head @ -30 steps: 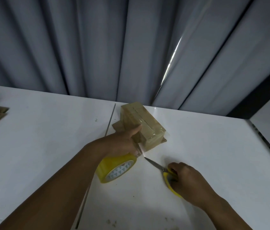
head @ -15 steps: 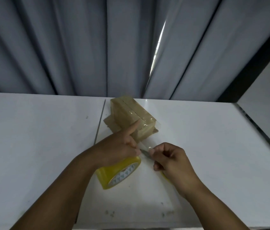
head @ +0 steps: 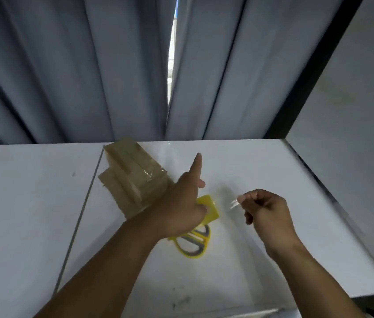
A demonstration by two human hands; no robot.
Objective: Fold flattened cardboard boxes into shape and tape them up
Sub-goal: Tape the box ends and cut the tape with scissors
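A small taped-up cardboard box (head: 133,171) stands on the white table (head: 239,161) near the far edge. My left hand (head: 181,207) holds the yellow tape roll (head: 209,208) in front of the box, with its index finger pointing straight up. To the right, my right hand (head: 266,210) pinches the end of a clear strip of tape (head: 234,204) between thumb and fingers. The yellow-handled scissors (head: 193,245) lie on the table just below my left hand.
Grey curtains (head: 89,65) hang right behind the table, with a bright gap in the middle. A seam (head: 82,212) splits the table top left of the box. The table's right edge (head: 333,203) runs along a pale wall.
My right hand has let go of the scissors, which now lie on the table, and has pulled away to the right with a tape strip. My left hand with the roll has shifted right.
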